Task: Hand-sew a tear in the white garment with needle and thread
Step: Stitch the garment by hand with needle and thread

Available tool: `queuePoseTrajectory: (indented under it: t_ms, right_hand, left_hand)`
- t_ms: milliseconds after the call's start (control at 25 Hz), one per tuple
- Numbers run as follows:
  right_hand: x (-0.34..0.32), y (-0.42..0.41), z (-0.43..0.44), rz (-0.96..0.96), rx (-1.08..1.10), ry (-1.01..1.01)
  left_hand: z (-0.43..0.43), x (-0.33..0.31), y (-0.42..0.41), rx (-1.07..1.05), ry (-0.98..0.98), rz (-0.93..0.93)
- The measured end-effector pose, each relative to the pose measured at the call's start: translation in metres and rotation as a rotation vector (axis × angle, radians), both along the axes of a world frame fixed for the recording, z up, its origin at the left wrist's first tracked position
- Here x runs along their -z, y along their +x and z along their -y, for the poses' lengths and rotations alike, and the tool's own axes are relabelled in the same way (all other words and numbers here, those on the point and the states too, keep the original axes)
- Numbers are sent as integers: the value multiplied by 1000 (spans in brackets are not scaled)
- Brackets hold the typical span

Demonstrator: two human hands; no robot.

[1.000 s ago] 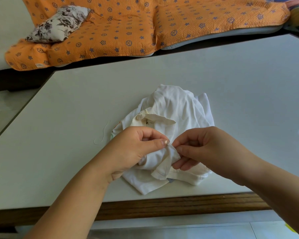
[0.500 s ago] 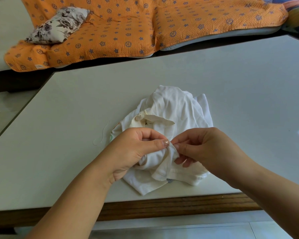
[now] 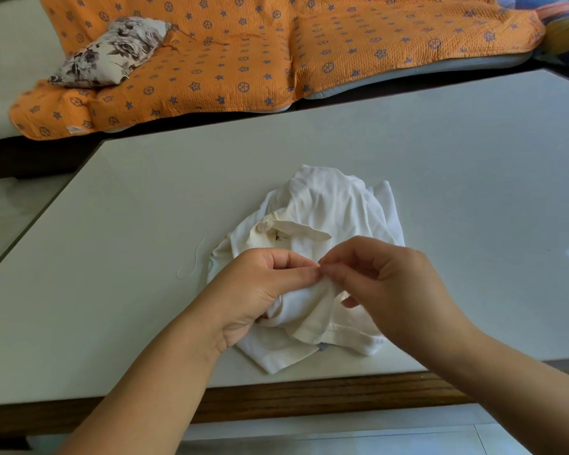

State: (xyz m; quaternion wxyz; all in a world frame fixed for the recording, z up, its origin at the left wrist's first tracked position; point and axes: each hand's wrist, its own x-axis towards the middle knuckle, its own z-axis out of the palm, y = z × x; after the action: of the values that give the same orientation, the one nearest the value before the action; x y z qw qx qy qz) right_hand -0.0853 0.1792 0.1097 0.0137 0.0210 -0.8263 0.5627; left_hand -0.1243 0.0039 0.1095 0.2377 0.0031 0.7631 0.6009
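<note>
Together, left hand (image 3: 260, 292) and right hand (image 3: 395, 290) pinch one white garment (image 3: 335, 205).

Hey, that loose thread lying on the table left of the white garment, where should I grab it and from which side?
Pinch the loose thread at its curled lower end, coming down from above on the left: it lies flat on the table, so probably only fingertips lift it, and the white garment crowds its right side.
</note>
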Motion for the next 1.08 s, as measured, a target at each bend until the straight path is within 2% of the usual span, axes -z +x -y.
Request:
queuePoseTrajectory:
  t_ms: [80, 200, 240, 360, 480, 720, 800, 960, 1080]
  right_hand:
    - [-4, -11, -6, 116, 74, -199]
    - [-14, -23, -16, 312, 40, -706]
    - [-17, -25, -19, 346, 42, -813]
    - [-19, -31, -23, 357, 113, -957]
    - [-15, -37, -28, 273, 217, -1033]
    - [-12, -37, -32, 158, 334, -893]
    - [-19, -29, -28, 196, 240, -803]
    - [-27, -1, -11, 379, -101, -478]
    - [-21, 10, -3, 444, -183, -320]
  left_hand:
    - [2, -2, -1, -27, 7, -6]
    - [5, -1, -1, -56, -5, -14]
    - [4, -2, -1, -57, -1, -13]
    - [5, -2, -1, -51, 1, -24]
    - [8, -3, 0, -32, 22, -21]
    - [8, -6, 0, -18, 52, -28]
    - [9, -7, 0, -16, 76, -36]
    - [11, -6, -1, -55, 102, -47]
    - [10, -5, -1, -58, 105, -46]
